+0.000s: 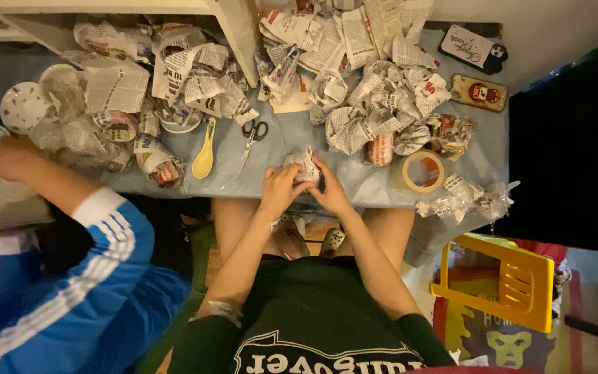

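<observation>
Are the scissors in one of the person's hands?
No. The scissors lie on the table, apart from both hands, which together hold a newspaper-wrapped bundle.

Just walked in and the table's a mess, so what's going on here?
The person's left hand and right hand together hold a small newspaper-wrapped bundle at the table's near edge. Scissors, a yellow spoon and a tape roll lie close by among crumpled newspaper. To the left, another person in a blue sleeve reaches toward wrapped dishes.
</observation>
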